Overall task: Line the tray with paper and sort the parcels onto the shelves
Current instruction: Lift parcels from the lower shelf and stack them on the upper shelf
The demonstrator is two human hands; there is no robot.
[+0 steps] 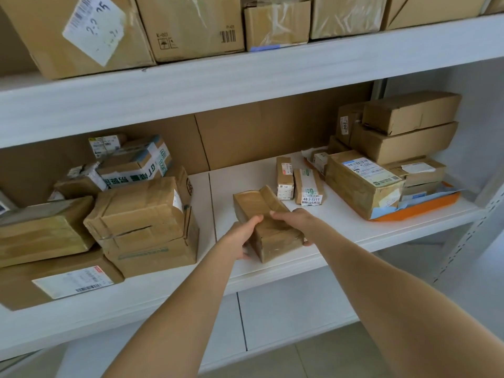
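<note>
Left grip (pixel 242 237) clasps the near left side of a brown, tape-wrapped oblong cardboard parcel (pixel 272 236), thumb laid on its top face and fingers curled down along its flank. Right grip (pixel 296 218) holds the opposite side, fingers spread over the top edge and a fingertip showing under the near right corner. So both grips are closed round this one parcel.

It sits low over the white middle shelf (pixel 341 227), close to the front edge and angled with its far end toward 11 o'clock. Whether it rests on the board or is just clear of it cannot be told.

From the parcel:
- **9 o'clock:** a stack of crumpled brown cardboard boxes (pixel 141 214), near but apart.
- **1 o'clock:** two small upright brown boxes, one with a red-and-white label (pixel 285 177) and one with a green-printed label (pixel 308 186), side by side.
- **2 o'clock:** a larger brown box with a white shipping label (pixel 360 184), lying on an orange padded envelope (pixel 425 207).
- **Behind that box:** plain brown cartons (pixel 409 126) piled against the shelf's right end.
- **12 o'clock:** the white upper shelf (pixel 245 85), carrying a row of big brown cartons (pixel 191 25).
</note>
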